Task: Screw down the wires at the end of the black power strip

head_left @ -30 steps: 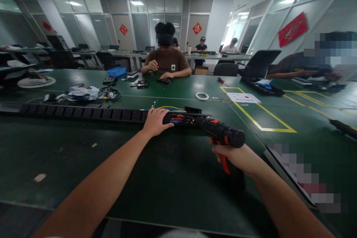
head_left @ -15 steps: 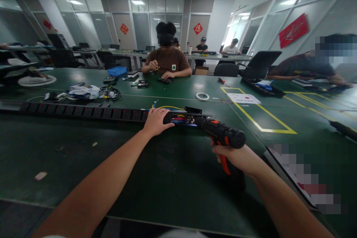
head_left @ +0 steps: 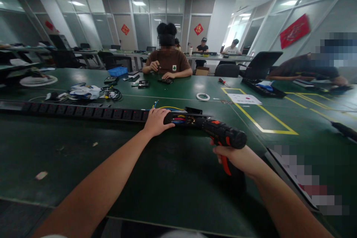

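A long black power strip (head_left: 83, 112) lies across the green table (head_left: 167, 171). Its right end is open, with coloured wires (head_left: 178, 119) showing. My left hand (head_left: 156, 121) grips the strip beside that open end. My right hand (head_left: 237, 158) is closed round the handle of a black and orange electric screwdriver (head_left: 223, 135). The tool's tip points left into the open end with the wires.
A white tape roll (head_left: 202, 96), a paper sheet (head_left: 243, 98) and yellow floor-style markings (head_left: 259, 119) lie to the right. Cables and bags (head_left: 83, 92) sit at the left. A person in a brown shirt (head_left: 167, 63) works across the table; another person (head_left: 315, 68) leans at the right. A flat panel (head_left: 295, 178) lies near my right arm.
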`<move>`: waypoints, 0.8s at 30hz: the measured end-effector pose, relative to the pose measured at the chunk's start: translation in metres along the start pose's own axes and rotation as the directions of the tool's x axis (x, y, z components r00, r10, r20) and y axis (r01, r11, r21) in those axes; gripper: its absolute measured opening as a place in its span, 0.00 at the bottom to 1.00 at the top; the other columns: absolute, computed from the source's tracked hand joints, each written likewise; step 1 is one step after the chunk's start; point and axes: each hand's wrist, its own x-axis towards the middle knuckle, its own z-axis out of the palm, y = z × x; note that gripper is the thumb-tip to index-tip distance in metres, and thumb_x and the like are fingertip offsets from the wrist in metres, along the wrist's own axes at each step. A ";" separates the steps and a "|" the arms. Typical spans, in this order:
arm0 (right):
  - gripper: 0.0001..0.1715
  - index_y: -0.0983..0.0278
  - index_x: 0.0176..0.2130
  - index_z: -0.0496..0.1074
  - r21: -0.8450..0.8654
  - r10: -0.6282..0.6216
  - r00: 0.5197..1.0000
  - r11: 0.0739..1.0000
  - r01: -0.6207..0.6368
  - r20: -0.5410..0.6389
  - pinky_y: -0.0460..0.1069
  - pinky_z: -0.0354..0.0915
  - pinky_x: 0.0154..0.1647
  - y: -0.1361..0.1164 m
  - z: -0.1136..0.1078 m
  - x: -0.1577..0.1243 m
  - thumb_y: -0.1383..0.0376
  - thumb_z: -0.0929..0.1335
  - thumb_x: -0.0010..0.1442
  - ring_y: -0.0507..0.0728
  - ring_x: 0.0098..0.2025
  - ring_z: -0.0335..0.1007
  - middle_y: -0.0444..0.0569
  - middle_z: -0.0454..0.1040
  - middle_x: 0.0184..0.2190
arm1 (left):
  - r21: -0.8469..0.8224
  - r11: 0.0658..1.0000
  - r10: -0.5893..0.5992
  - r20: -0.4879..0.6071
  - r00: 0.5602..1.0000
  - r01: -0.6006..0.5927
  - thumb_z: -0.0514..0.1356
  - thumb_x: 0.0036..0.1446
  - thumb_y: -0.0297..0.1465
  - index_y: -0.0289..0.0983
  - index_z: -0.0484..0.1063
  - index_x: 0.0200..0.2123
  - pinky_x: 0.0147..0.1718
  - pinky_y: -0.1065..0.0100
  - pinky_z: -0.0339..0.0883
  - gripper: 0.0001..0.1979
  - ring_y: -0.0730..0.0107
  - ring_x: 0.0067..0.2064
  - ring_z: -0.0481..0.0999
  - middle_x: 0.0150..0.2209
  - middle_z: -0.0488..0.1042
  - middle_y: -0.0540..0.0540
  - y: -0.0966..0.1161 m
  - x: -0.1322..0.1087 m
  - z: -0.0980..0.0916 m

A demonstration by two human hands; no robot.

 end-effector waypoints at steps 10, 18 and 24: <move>0.15 0.60 0.37 0.75 0.008 0.002 1.000 1.000 -0.002 0.005 0.51 0.70 0.30 -0.002 0.001 0.000 0.60 0.73 0.46 0.57 0.25 0.74 0.41 0.74 0.21 | -0.003 1.000 0.005 -0.003 1.000 -0.005 0.67 0.67 0.56 0.42 0.75 0.67 0.72 0.41 0.56 0.34 0.41 0.68 0.73 0.66 0.78 0.38 -0.001 0.000 0.000; 0.13 0.60 0.34 0.75 0.000 0.002 1.000 1.000 -0.002 0.002 0.51 0.70 0.30 -0.004 0.001 -0.002 0.60 0.74 0.45 0.57 0.26 0.74 0.41 0.74 0.20 | 0.005 1.000 0.010 -0.014 1.000 -0.010 0.68 0.67 0.56 0.42 0.75 0.66 0.71 0.42 0.57 0.33 0.42 0.67 0.74 0.66 0.79 0.38 0.000 0.000 -0.001; 0.15 0.60 0.35 0.74 -0.006 -0.005 1.000 1.000 0.005 0.009 0.51 0.71 0.30 -0.005 0.000 -0.001 0.59 0.73 0.45 0.57 0.26 0.74 0.41 0.74 0.20 | 0.008 1.000 0.015 -0.006 1.000 -0.015 0.67 0.68 0.56 0.41 0.75 0.66 0.71 0.42 0.58 0.33 0.42 0.67 0.74 0.66 0.79 0.38 -0.001 0.000 0.000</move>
